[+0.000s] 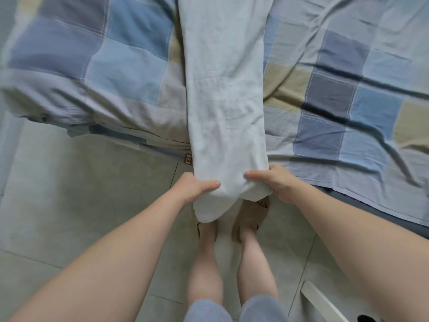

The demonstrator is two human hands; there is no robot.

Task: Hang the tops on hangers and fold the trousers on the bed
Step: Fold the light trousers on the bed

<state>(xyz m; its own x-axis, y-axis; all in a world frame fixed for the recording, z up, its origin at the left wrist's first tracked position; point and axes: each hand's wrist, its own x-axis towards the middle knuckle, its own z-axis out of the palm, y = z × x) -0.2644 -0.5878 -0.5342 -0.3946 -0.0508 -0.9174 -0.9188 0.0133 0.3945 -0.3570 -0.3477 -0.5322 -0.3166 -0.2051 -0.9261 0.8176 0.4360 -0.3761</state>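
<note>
At near bed (336, 108) edge, my left hand (197, 190) and right hand (277, 182) each grip the trousers (227, 101) by their near end. Trousers lie far-to-near mid-bed, end overhanging floor (69, 205).

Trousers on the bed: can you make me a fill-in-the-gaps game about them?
The long pale blue cloth trousers lie on the checked blue and beige bed cover and leave the picture at its ____ edge. The hands gripping their near end, left hand and right hand, number ____. Below that end, tan open sandals stand on the tiled ____.
Missing words: top; two; floor.
</note>
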